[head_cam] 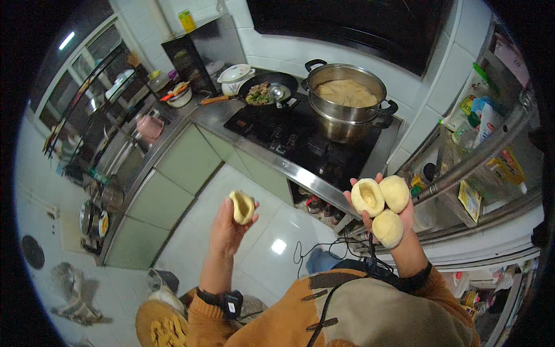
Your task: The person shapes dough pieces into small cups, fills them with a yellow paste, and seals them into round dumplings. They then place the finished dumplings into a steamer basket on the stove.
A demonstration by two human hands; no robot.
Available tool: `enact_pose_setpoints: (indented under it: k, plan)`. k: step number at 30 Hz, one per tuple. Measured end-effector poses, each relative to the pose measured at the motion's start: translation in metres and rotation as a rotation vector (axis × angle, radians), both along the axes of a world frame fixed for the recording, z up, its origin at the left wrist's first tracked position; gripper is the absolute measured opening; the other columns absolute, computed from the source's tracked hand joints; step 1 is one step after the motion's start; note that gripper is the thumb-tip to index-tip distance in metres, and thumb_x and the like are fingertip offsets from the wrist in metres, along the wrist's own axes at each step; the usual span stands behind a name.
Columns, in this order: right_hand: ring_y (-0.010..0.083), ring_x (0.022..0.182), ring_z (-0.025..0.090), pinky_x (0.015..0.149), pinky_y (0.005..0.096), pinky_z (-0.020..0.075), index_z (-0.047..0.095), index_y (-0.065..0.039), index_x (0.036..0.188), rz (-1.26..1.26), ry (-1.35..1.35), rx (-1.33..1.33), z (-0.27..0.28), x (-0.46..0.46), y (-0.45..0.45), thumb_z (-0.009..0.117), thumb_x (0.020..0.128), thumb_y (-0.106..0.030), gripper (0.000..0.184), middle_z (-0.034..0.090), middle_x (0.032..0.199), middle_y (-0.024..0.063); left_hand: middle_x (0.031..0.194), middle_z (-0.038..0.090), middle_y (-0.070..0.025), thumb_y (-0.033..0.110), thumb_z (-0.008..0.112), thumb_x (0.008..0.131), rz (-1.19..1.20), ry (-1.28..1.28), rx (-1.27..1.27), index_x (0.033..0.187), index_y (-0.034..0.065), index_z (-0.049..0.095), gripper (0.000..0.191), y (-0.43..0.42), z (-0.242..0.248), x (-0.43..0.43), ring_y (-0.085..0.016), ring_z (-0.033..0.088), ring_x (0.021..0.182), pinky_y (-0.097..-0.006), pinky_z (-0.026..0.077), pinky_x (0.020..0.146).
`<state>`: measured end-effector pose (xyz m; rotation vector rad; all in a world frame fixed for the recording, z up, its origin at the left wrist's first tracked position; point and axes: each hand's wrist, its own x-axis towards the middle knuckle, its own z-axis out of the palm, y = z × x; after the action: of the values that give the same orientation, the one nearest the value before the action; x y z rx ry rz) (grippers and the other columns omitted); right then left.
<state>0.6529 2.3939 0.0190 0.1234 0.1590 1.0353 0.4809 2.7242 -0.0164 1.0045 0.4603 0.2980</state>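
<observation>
My left hand (230, 225) is raised over the floor, its fingers around a hollowed yellow dough cup (242, 207) whose opening faces up. On the palm and fingers of my right hand (383, 212) rest several yellow dough pieces: a hollowed one (367, 197) with its cavity showing, and two rounded ones (394, 193) whose cavities, if any, are hidden. Beyond the hands, a two-tier metal steamer pot (347, 115) stands uncovered on the black stove (277, 134), a pale cloth-like sheet inside. A wok (282, 82) holds cooked food with greens and a metal ladle.
A white lidded pot (236, 78), a bowl (180, 97) and a pink jug (149, 126) stand on the counter left of the wok. Shelves with bottles and packets (470, 201) are at the right. Black cables (303, 251) lie low near my body; a round wooden board (145, 321) is at lower left.
</observation>
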Motion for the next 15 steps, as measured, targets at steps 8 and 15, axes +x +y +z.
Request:
enact_pose_setpoints:
  k: [8,15]
  plan:
    - [0.0395,0.148,0.019,0.098,0.0658,0.0457,0.06,-0.02,0.131,-0.178,0.018,0.157,-0.026,0.083,0.025,0.05,0.093,-0.055,0.052,0.03,0.158,0.0148,0.124,0.06,-0.0122,0.04,0.044,0.105,-0.338,-0.065,0.421,0.137,0.0059,0.046,0.047,0.032,0.113,0.218,-0.024,0.063,0.113,-0.0373,0.057,0.088]
    - [0.0401,0.147,0.021,0.099,0.0644,0.046,0.058,-0.021,0.133,-0.334,-0.019,0.133,-0.046,0.126,0.043,0.051,0.093,-0.055,0.053,0.029,0.158,0.0141,0.125,0.058,-0.0136,0.027,0.058,0.1,-0.698,-0.087,0.817,0.133,0.0059,0.05,0.04,0.02,0.103,0.383,-0.023,0.063,0.108,-0.039,0.058,0.088]
